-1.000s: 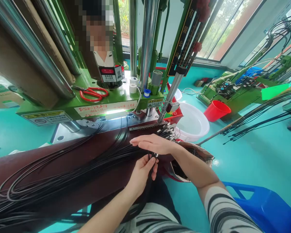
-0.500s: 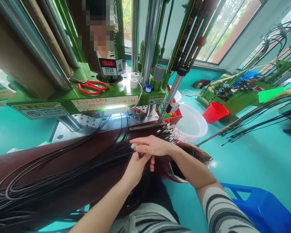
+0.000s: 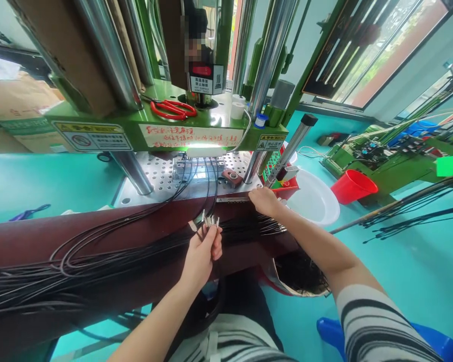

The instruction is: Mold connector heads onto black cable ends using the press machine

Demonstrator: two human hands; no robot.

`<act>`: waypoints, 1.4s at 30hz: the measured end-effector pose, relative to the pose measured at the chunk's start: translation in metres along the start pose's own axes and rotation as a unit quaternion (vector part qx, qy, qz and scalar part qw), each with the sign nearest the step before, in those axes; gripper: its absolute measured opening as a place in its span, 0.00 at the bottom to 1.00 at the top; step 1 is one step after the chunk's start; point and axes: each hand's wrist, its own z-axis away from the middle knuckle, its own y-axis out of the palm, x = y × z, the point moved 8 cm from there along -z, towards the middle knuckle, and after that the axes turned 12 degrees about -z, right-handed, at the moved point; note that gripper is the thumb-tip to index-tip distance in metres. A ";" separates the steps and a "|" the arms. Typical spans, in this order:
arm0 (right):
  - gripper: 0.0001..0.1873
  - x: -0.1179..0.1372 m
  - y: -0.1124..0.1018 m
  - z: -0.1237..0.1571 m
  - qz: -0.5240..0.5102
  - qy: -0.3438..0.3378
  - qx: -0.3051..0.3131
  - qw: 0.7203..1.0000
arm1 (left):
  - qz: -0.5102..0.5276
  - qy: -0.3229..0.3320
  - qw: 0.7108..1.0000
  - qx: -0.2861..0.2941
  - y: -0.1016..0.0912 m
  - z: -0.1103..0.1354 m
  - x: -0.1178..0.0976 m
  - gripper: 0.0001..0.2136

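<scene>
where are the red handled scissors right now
In the head view, the red-handled metal scissors lie on the green metal machine ledge, upper left of centre, just above the white strip with red handwriting.

Red-handled scissors [image 3: 175, 105] lie on a green ledge [image 3: 135, 133], and on the same ledge, more to the right, I see a small roll in blue and white [image 3: 260, 120]. On the floor [image 3: 419, 261], a white basin [image 3: 317, 196] stands near a red bucket [image 3: 354, 188], and behind the bucket there is a green machine [image 3: 366, 158].
</scene>
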 end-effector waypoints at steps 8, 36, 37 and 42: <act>0.08 -0.001 -0.002 0.067 -0.266 0.053 0.157 0.950 | -0.054 -0.005 0.998 -0.014 -0.002 -0.004 0.001 0.14; 0.20 0.020 0.063 0.110 -0.811 0.113 -0.194 0.541 | -0.405 0.058 0.905 0.114 0.059 -0.018 0.042 0.08; 0.20 0.020 0.063 0.110 -0.806 0.109 -0.192 0.549 | -0.400 0.057 0.908 0.116 0.059 -0.019 0.043 0.08; 0.21 0.016 0.067 0.112 -0.814 0.127 -0.204 0.528 | -0.325 0.020 0.943 0.069 0.052 -0.022 0.041 0.13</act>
